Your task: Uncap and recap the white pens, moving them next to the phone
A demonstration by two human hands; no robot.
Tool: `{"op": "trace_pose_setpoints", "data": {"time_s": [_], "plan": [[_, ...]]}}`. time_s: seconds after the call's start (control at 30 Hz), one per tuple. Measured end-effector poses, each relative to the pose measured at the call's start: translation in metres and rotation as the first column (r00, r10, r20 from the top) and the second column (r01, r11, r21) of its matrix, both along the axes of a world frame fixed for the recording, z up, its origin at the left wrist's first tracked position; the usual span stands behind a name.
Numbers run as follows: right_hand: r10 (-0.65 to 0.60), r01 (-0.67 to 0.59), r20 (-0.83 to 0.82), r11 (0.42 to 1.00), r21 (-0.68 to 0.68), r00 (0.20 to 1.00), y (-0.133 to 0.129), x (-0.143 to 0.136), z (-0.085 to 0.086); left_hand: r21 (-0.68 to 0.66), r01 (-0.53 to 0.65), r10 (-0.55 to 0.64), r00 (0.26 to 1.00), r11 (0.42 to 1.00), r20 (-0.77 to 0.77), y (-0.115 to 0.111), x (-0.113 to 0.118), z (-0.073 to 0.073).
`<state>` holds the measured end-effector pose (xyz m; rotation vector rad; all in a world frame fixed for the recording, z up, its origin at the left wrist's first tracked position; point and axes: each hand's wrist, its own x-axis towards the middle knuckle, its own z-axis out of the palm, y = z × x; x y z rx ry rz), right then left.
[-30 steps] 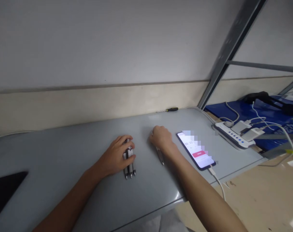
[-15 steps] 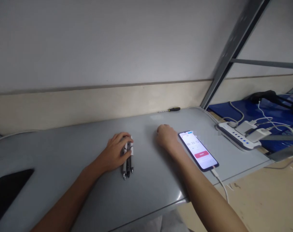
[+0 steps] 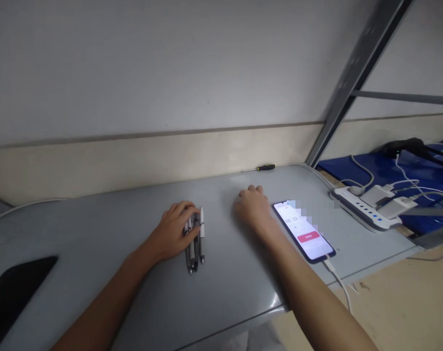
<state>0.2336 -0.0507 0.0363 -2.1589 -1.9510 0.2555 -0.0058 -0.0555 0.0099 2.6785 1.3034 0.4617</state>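
On glossy grey tabletop (image 3: 221, 287), slim pens (image 3: 197, 246), arched left hand (image 3: 174, 231) over them

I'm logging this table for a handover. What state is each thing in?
Pens: lying close together, partly covered
Left grip: curled over pens
Right grip: curled, contents not visible
Phone: screen lit, cable plugged in
Power strip: chargers plugged in, blue lights on
Screwdriver: lying by the wall

Pens (image 3: 192, 251) under my left hand (image 3: 174, 231): white and grey, one with a black tip.
Outer pen (image 3: 202, 230), just right of that grip: white upper, grey lower, silver tip.
Phone (image 3: 303, 247) right of my right hand (image 3: 253, 206): white screen, red button, dark rim.
Screwdriver (image 3: 266, 167) beyond right hand: black handle, yellow band.
Tabletop (image 3: 228, 292) under both: plain grey, I'd log.
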Motion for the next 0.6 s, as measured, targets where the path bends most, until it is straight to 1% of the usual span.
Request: {"op": "trace_pose_setpoints", "data": {"time_s": [0.03, 0.1, 0.13, 0.2, 0.23, 0.27, 0.33, 0.47, 0.6], "plan": [[0.053, -0.052, -0.01, 0.997, 0.051, 0.999, -0.001, -0.004, -0.003, 0.0, -0.003, 0.003, 1.0, 1.0, 0.0, 0.0, 0.0, 0.0], [0.192, -0.186, -0.05, 0.977, 0.105, 0.98, -0.004, -0.014, -0.008, -0.005, -0.007, 0.007, 1.0, 1.0, 0.0, 0.0, 0.0, 0.0], [0.278, -0.265, -0.081, 0.954, 0.139, 0.957, -0.005, -0.019, -0.011, -0.008, -0.008, 0.008, 1.0, 1.0, 0.0, 0.0, 0.0, 0.0], [0.448, -0.419, -0.151, 0.888, 0.188, 0.881, -0.009, -0.03, -0.015, -0.017, -0.008, 0.008, 1.0, 1.0, 0.001, 0.0, 0.0, 0.0], [0.49, -0.459, -0.175, 0.867, 0.193, 0.854, -0.011, -0.035, -0.017, -0.02, -0.009, 0.01, 1.0, 1.0, 0.003, 0.0, 0.0, 0.0], [0.515, -0.483, -0.184, 0.854, 0.194, 0.837, -0.013, -0.039, -0.019, -0.024, -0.009, 0.01, 1.0, 1.0, 0.005, 0.0, 0.0, -0.001], [0.521, -0.49, -0.18, 0.85, 0.192, 0.834, -0.014, -0.045, -0.022, -0.029, -0.01, 0.011, 1.0, 1.0, 0.008, 0.001, 0.001, -0.001], [0.482, -0.458, -0.16, 0.873, 0.167, 0.862, -0.011, -0.052, -0.026, -0.043, -0.029, 0.03, 1.0, 0.999, 0.008, 0.001, 0.002, -0.003], [0.463, -0.443, -0.19, 0.886, 0.136, 0.866, -0.008, -0.052, -0.025, -0.046, -0.031, 0.032, 0.999, 0.998, 0.015, 0.001, 0.002, -0.001]]}}
